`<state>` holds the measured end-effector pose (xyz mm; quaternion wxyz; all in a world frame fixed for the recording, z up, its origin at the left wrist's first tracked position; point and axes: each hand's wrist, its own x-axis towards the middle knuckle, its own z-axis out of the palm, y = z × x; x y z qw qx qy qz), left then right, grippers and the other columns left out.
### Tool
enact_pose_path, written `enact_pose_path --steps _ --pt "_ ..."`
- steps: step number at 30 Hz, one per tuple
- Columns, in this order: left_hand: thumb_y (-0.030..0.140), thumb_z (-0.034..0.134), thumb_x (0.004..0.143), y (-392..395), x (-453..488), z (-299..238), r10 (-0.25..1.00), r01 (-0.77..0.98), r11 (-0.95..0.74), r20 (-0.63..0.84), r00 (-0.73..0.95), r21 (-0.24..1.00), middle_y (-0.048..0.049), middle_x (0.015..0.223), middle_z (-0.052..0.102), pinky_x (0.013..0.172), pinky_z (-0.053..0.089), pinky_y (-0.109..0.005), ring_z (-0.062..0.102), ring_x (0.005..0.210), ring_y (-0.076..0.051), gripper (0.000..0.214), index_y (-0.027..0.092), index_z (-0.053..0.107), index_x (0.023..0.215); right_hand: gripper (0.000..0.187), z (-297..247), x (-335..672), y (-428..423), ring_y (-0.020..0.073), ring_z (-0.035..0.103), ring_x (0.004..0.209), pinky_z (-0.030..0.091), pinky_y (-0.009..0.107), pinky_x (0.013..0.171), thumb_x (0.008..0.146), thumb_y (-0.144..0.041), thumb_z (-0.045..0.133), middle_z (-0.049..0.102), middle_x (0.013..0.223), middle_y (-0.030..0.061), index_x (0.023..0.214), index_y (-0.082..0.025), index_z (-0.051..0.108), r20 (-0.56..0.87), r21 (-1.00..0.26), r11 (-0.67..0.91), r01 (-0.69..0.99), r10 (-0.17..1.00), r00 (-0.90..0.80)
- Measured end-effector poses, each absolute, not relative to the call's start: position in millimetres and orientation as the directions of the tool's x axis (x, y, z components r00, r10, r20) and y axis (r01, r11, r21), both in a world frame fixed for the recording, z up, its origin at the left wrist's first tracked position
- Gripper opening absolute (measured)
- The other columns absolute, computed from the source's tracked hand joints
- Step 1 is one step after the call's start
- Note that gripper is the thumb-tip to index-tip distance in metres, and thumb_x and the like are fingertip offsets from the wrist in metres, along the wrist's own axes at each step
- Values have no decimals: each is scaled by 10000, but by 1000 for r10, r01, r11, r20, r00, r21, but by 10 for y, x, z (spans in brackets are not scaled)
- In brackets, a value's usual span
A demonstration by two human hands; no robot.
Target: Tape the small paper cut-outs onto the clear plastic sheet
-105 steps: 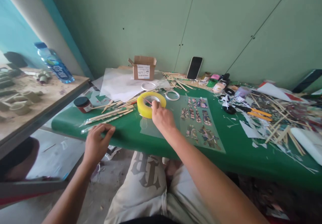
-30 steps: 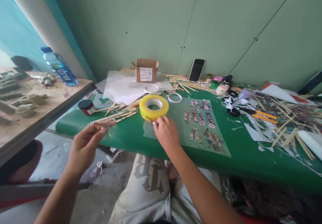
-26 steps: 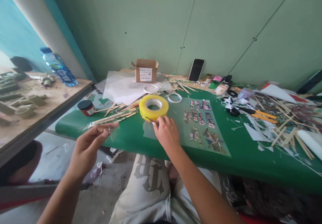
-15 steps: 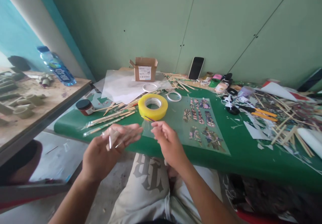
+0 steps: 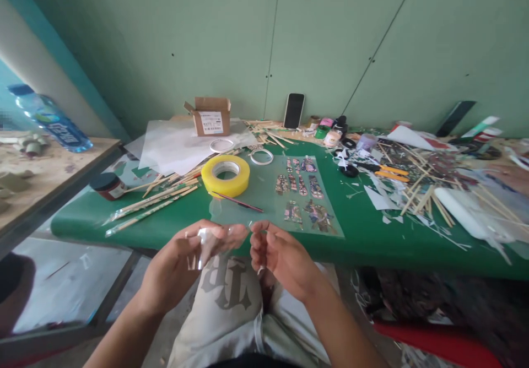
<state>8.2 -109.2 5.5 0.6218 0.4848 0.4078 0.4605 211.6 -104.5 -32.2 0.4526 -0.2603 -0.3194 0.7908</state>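
Over my lap, just in front of the green table's edge (image 5: 248, 244), my left hand (image 5: 185, 260) and my right hand (image 5: 281, 255) meet. Between their fingertips is a crumpled piece of clear tape (image 5: 206, 241). The left fingers curl round most of it and the right fingers pinch its end. Beyond the hands a thin dark stick (image 5: 237, 202) lies on a clear plastic sheet (image 5: 264, 191), beside a yellow tape roll (image 5: 225, 174). Printed stickers (image 5: 301, 191) lie on the same sheet.
Bamboo sticks (image 5: 152, 200) and a dark-lidded jar (image 5: 107, 185) lie left of the roll. A cardboard box (image 5: 211, 115), white paper, thin tape rings and a phone (image 5: 294, 110) stand at the back. Scraps, sticks and an orange-handled tool (image 5: 386, 171) cover the right side. A water bottle (image 5: 49, 125) lies on the left bench.
My right hand left the thin stick on the table by the yellow roll and came back to meet my left hand, which brought the clear tape piece over my lap. The view turned right.
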Motion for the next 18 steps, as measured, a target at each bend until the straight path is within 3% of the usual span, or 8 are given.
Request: enact_pose_path --steps 2,4,6,9,12,18 --pt "416 547 825 -1127 123 113 958 -55 4 12 288 998 -106 993 766 839 579 -465 705 985 -329 304 213 749 926 501 -301 2158 -1111 93 530 561 451 235 544 748 -586 716 577 741 -44 1062 -219 582 -129 -734 -383 -561 890 -438" --pt "345 512 885 -1181 200 190 917 151 -201 131 377 968 -96 1127 741 931 555 -448 681 1078 -307 304 232 747 1042 550 -258 2195 -1184 111 562 568 472 244 530 772 -624 674 605 756 -28 1130 -223 560 -159 -729 -396 -558 891 -425" --pt "240 492 896 -1250 316 247 830 363 -457 243 502 812 -72 1231 703 996 528 -428 648 1160 -272 339 266 709 1155 574 -203 2237 -1259 131 602 627 500 256 557 763 -612 690 639 814 -6 1163 -226 547 -205 -722 -407 -559 898 -389" --pt "132 491 847 -1363 526 233 691 519 -716 369 622 467 -54 1249 696 1026 520 -438 631 1197 -246 432 278 664 1214 581 -134 2297 -1359 139 635 701 517 260 608 737 -531 752 669 907 15 1189 -232 542 -267 -726 -394 -563 917 -298" --pt "151 536 810 -1464 692 130 632 582 -769 445 634 263 -70 1259 690 1013 533 -483 617 1218 -283 412 260 665 1186 586 -122 2321 -1419 128 641 704 507 241 617 697 -430 810 669 881 0 1182 -237 544 -314 -740 -359 -568 932 -181" --pt "290 628 819 -1558 782 12 666 664 -730 386 638 160 -96 1416 575 1029 518 -515 516 1323 -336 582 218 523 1387 587 -232 2335 -1415 126 647 756 515 249 687 651 -339 846 680 877 -11 1156 -241 564 -247 -813 -192 -550 969 27"
